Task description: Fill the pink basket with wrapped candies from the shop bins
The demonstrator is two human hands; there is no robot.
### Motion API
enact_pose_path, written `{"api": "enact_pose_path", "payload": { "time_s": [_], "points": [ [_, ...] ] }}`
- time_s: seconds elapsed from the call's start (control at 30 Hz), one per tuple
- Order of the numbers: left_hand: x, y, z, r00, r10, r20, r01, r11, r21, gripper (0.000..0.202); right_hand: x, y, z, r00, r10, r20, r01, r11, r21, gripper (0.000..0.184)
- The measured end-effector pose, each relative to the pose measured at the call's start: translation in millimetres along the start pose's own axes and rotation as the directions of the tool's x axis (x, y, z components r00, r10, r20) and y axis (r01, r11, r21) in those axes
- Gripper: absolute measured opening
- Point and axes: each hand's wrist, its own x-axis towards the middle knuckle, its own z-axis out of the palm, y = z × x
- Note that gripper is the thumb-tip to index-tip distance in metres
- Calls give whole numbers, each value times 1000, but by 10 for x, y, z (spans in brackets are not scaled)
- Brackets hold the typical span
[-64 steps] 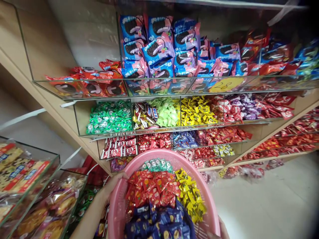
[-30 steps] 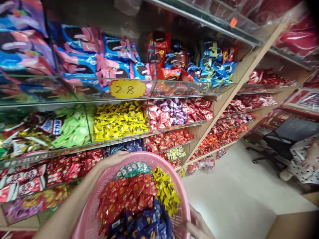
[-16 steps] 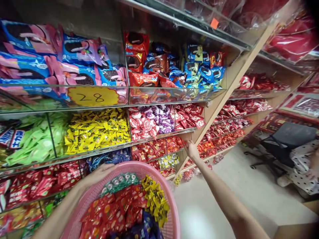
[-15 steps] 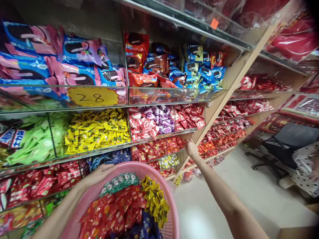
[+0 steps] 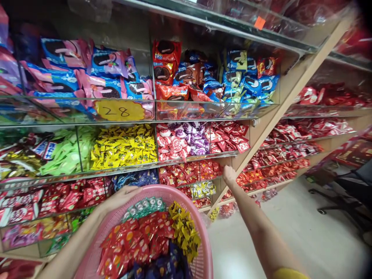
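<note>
A pink plastic basket (image 5: pixel 205 232) is tilted toward me at the bottom centre. Red candy packets (image 5: pixel 136 242), yellow candies (image 5: pixel 184 228), green-wrapped candies (image 5: pixel 145 207) and dark blue candies (image 5: pixel 162 267) lie inside it. My left hand (image 5: pixel 124 197) grips the basket's far left rim, its fingers partly hidden. My right hand (image 5: pixel 229 174) reaches to the right end of a lower shelf, beside the wooden upright (image 5: pixel 255 135) and the red candies (image 5: pixel 210 169). Its fingers look curled in, and whatever they hold is hidden.
Glass-fronted shelves hold yellow candies (image 5: pixel 124 147), pale green packets (image 5: pixel 65 151), purple-wrapped candies (image 5: pixel 197 135) and cookie packs (image 5: pixel 171 93). A yellow price card (image 5: pixel 119 110) reads 28. More shelves of red packets (image 5: pixel 279 153) continue to the right. An office chair (image 5: pixel 345 193) stands on the pale floor.
My view has swung left, so the shelves sit further right in it. The person seated at the right edge has left the view. Both hands keep nearly the same places.
</note>
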Motion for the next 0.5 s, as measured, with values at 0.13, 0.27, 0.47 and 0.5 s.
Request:
{"api": "enact_pose_path", "payload": {
  "time_s": [0.13,0.27,0.47,0.5],
  "points": [
    [-5,72,40,1000,-5,9,5,1000,-9,49,-180,140,-54,987,-1,-163,14,997,80,29],
    [-5,50,63,1000,-5,20,5,1000,-29,47,-520,277,-136,948,-83,-307,142,974,176,33],
    [27,-3,79,1000,19,17,-18,999,-29,46,-1326,58,-309,954,-145,-263,301,478,825,38],
    [35,-4,78,1000,23,19,-22,999,-29,46,-1460,-25,-353,966,-166,-199,249,375,893,39]
  ]
}}
